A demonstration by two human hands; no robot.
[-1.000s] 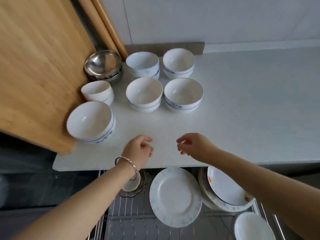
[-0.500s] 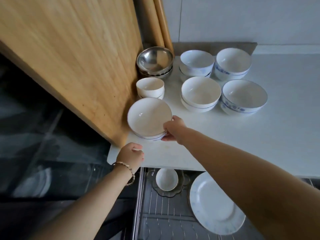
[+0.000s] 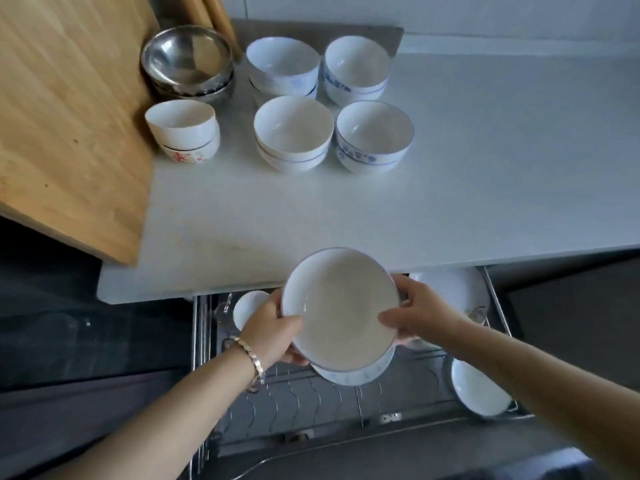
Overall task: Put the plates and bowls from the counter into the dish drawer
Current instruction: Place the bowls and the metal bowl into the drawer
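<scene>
Though earlier on counter (image 3: 450, 188), bowl (image 3: 341, 310) aloft.

1. Held bowl (image 3: 341, 311): glossy white ceramic
2. Steel bowl (image 3: 187, 58): shiny metal
3. Board (image 3: 69, 109): matt wood, grain visible
4. Counter (image 3: 485, 174): smooth matt white
5. Drawer rack (image 3: 311, 400): metal wire
6. Bracelet (image 3: 251, 358): shiny metal

White counter (image 3: 485, 174) with apparently stacked bowls (image 3: 293, 131)
</scene>
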